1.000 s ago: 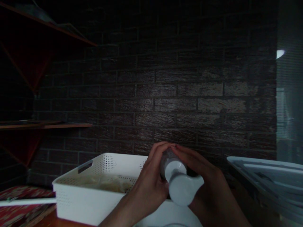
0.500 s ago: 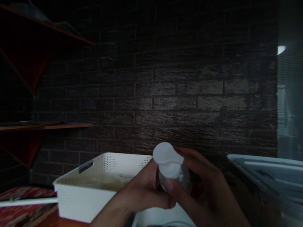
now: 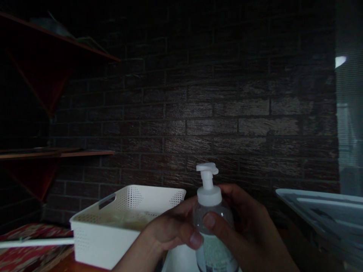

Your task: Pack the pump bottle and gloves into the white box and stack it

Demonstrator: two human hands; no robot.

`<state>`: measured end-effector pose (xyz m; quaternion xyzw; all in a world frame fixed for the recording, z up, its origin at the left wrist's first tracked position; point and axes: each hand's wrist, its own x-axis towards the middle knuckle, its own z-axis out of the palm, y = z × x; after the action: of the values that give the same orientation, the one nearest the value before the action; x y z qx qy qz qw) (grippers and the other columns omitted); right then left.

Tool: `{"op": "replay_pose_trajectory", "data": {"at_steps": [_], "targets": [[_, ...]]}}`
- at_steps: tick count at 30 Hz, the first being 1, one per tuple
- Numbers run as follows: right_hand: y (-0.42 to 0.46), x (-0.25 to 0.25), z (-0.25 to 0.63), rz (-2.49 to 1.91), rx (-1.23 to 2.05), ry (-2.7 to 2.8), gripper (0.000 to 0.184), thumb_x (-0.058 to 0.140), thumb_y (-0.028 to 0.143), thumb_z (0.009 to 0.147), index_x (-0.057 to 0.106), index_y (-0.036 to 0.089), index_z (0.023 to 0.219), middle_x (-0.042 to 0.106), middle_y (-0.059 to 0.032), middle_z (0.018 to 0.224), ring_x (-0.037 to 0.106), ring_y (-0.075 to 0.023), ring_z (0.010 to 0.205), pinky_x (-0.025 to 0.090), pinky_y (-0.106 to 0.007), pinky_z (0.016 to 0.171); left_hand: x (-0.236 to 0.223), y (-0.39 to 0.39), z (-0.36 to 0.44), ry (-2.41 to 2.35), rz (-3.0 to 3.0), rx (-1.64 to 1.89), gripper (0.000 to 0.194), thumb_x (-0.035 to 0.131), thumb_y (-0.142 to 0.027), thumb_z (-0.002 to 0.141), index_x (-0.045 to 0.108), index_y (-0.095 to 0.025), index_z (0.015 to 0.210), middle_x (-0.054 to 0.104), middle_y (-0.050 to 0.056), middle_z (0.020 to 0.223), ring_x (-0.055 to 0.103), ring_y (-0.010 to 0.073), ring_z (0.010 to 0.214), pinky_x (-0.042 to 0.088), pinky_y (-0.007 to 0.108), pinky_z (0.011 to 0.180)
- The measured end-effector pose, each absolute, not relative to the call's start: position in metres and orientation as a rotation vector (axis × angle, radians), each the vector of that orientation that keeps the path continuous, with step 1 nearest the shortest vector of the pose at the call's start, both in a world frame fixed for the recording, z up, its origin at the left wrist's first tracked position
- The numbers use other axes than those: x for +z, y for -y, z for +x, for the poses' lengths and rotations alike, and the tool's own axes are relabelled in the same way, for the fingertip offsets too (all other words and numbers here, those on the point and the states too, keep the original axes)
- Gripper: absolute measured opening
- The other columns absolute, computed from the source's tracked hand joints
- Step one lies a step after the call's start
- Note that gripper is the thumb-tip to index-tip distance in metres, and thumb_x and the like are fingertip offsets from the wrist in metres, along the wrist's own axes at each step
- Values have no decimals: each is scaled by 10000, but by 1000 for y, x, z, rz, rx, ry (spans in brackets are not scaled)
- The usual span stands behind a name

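Left hand (image 3: pixel 174 230), right hand (image 3: pixel 249 230), both half-curled round one pump bottle (image 3: pixel 210 198); at nine o'clock, one perforated basket (image 3: pixel 103 243) holds blurred contents (image 3: pixel 124 221).

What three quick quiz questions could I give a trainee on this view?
1. True or false: the left hand and right hand both hold the clear plastic bottle with a white pump top.
2. In the picture, the white rectangular perforated plastic basket lies on which side of the bottle? A) right B) left
3. Fill in: the dark wall shows a ____ pattern.

Key: 1. true; 2. B; 3. brick
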<state>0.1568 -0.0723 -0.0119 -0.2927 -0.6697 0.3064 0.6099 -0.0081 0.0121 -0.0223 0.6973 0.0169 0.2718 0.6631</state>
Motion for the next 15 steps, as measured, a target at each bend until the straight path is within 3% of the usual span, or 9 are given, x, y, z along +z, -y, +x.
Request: {"op": "replay_pose_trajectory", "data": {"at_steps": [3,7,11,15], "targets": [[72,-15,156,-710,645,1523,252,751,345,862,690,247,1085,793,-41,1015,753,-214,840,617,-264,662,-24,-11,-6,-26,1524,616,681,798,-218,585,667,-154,1251,737,113,1178,650,363,1175,483,422,979],[72,-26,161,-869,505,1413,442,724,525,871,691,279,1236,759,-76,1223,753,-265,1010,650,-291,717,-26,-10,-4,-27,1373,676,636,790,-299,644,660,-117,1239,751,144,1128,692,352,1102,509,413,944],[69,-33,171,-953,505,1400,499,633,560,935,654,313,1368,688,-72,1383,735,-307,1115,666,-337,736,-24,-8,-5,-16,1272,648,644,693,-465,827,588,-133,1369,704,186,1268,683,387,1137,547,504,907],[60,-28,171,-851,706,1314,546,561,552,978,536,352,1485,662,-70,1420,733,-328,1130,663,-420,765,-21,-6,-6,54,1150,582,556,507,-536,995,590,-169,1405,712,153,1290,715,328,1110,591,494,862]]}}
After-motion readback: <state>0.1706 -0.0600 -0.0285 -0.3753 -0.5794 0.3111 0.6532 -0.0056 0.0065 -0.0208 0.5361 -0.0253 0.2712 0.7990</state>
